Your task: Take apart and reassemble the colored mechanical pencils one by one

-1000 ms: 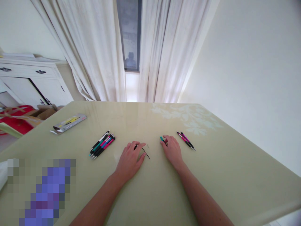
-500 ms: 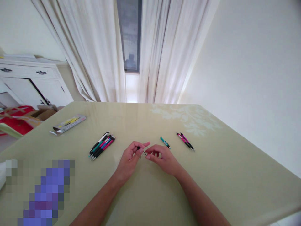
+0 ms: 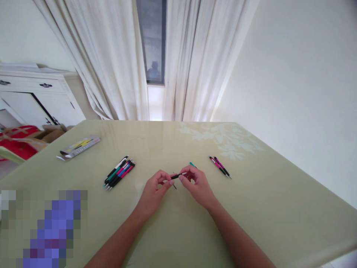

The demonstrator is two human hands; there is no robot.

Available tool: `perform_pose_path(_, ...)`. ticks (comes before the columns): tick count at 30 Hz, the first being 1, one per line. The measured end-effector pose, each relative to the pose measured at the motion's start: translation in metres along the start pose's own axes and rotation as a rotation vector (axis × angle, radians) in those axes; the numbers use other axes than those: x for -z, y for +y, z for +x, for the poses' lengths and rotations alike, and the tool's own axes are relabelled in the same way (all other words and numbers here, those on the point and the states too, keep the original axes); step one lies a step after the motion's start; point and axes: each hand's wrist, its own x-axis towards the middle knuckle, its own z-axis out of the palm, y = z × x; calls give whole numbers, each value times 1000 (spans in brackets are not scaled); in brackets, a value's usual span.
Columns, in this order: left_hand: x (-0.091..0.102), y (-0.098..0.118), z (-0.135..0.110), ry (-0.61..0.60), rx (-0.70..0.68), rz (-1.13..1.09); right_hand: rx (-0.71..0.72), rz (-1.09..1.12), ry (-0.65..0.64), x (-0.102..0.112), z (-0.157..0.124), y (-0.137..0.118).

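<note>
Between the fingertips of both hands is a short black pen barrel section [image 3: 176, 176], held nearly level above the table. My left hand [image 3: 155, 189] pinches its left end, and my right hand [image 3: 200, 187] pinches its right end, where a pale tip shows. A thin dark stick [image 3: 175, 187], perhaps a pen refill, pokes out below the left fingertips; whether it is held or lying on the table I cannot tell. Just beyond my right hand lies a teal pen part [image 3: 192, 163], mostly covered by the fingers.
A bundle of several pens [image 3: 119, 173] lies on the table [image 3: 173, 230] to the left. Two pink and black pens [image 3: 220, 167] lie on the right. An open pen box [image 3: 79, 147] is at the far left, and a blurred-out bluish object [image 3: 52, 227] is nearer.
My right hand has moved up and closer to the left, and its fingers now grip the black barrel's end. The barrel has turned level, and the teal part is more covered.
</note>
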Motion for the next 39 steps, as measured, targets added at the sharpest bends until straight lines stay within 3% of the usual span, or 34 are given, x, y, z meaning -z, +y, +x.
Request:
perform_pose_path(4, -2, 4, -2, -28, -59, 254, -53, 184, 107, 5, 6, 14)
perform_pose_path(9, -3, 3, -2, 54, -64, 408, -54, 187, 146, 4, 7, 23)
perform_pose_path(17, 3, -6, -3, 61, -241, 702, 33, -103, 182, 1, 9, 32)
perform_pose_path(21, 4, -11, -3, 42, -249, 816, 82, -294, 193, -2, 13, 39)
perform_pose_path(26, 3, -13, -2, 16, -240, 829, 96, -737, 210, -6, 10, 41)
perform_pose_path(30, 3, -15, -1, 39, -237, 798, 58, -883, 207, -7, 7, 40)
perform_pose_path(34, 6, -15, 1, 85, -224, 672, 104, -768, 303, 3, 9, 36)
perform_pose_path(39, 13, -11, 5, 184, -50, 472, 81, -511, 513, 23, 14, 33)
